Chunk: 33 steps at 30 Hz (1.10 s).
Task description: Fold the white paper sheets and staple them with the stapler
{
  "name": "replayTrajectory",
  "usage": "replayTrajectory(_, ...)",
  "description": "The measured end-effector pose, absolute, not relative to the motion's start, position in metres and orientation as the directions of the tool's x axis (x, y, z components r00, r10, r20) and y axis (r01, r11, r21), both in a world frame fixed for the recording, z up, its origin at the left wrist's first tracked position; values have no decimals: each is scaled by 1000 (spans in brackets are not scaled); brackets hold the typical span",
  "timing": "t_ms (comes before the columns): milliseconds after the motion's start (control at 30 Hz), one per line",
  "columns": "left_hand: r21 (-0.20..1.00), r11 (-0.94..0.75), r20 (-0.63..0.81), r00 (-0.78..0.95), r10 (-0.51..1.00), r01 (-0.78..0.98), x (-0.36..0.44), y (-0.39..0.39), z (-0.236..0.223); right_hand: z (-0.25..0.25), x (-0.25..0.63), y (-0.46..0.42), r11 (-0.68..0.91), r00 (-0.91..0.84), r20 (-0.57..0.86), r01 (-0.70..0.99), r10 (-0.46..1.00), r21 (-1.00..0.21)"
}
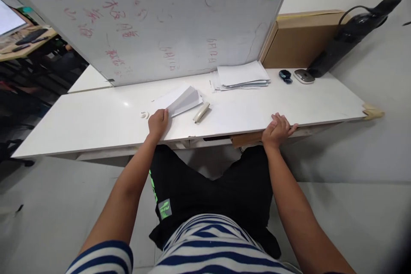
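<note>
Head view is showing the left hand [158,122] resting on the white bench [96,124], its grip curled loosely with fingertips touching the near corner of the folded paper [183,100]. The paper's long axis is running away from that hand, up and to the right. Just right of the paper a pale marker [201,112] is lying. Well to the right of the paper, the right hand [276,129] is gripping the bench edge, holding nothing else.
</note>
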<state>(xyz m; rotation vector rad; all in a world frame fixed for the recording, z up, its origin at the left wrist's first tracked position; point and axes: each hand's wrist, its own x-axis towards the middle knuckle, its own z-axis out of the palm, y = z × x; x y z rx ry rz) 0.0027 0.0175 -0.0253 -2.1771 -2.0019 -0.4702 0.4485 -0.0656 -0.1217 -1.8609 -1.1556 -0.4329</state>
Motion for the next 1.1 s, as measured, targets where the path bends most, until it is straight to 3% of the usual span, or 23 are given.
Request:
replayTrajectory(200,189,-75,314,13,949,979,3,18,-24,-122,447,-64,-160,491,711,862,504,-481)
replayTrajectory(367,511,-9,376,-214,902,860,-6,25,-15,-126,449,-61,-179,495,720,863,486,-472)
replayTrajectory(467,641,-106,493,-302,816,760,10,19,3,-129,450,-60,-179,492,720,865,489,-469)
replayTrajectory(533,600,-255,619,-238,748,758,38,7,15,-130,451,-59,-174,491,724,865,485,-470)
replayTrajectory(633,379,-502,758,51,651,778,94,-17,23,-131,452,-58,-169,486,739,869,467,-466)
replayTrajectory(700,210,-668,718,351,601,714,133,-32,17,-130,452,-59,-172,485,744,871,460,-461)
replayTrajectory(767,132,-717,614,512,601,685,166,-41,4,-129,451,-60,-179,481,743,873,465,-454)
replayTrajectory(933,142,-611,307,552,775,779,207,-52,-30,-124,448,-62,-189,480,724,873,495,-450)
replayTrajectory(1100,189,-552,234,509,828,812,210,-56,-36,-123,449,-62,-199,531,668,837,522,-510)
